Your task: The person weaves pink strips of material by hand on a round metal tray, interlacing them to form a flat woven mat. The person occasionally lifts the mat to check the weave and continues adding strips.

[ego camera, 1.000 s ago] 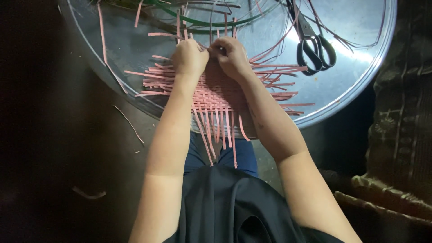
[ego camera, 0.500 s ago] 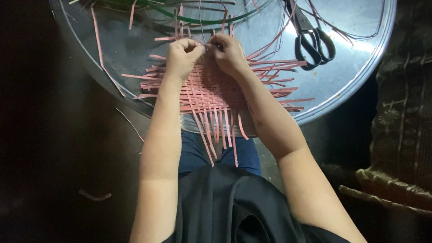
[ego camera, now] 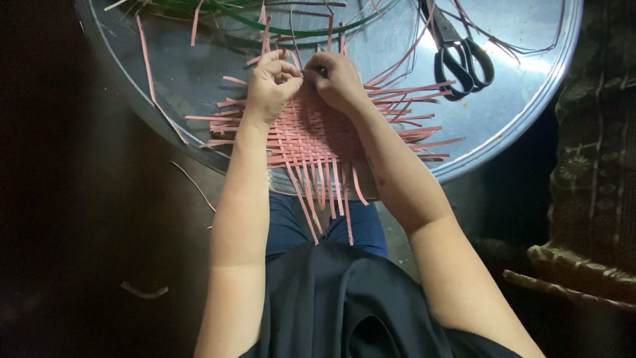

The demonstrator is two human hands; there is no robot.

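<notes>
Pinching a pink strip at the mat's far edge, the fingers (ego camera: 291,74) of the left hand (ego camera: 270,89) and right hand (ego camera: 339,81) meet at twelve o'clock, closed on it. The woven pink mat (ego camera: 311,132) spreads beneath toward six o'clock on the round metal tray (ego camera: 530,113), its centre tightly interlaced. Loose ends still fringe every side, so I judge the weave well along but unfinished; black scissors (ego camera: 460,59) lie at two o'clock.

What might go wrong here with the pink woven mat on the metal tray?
The left hand and right hand pinch strips at the far edge of the pink woven mat; its loose ends could slip and unravel. The mat overhangs the near rim of the metal tray and might slide off. Open scissors lie close by.
</notes>
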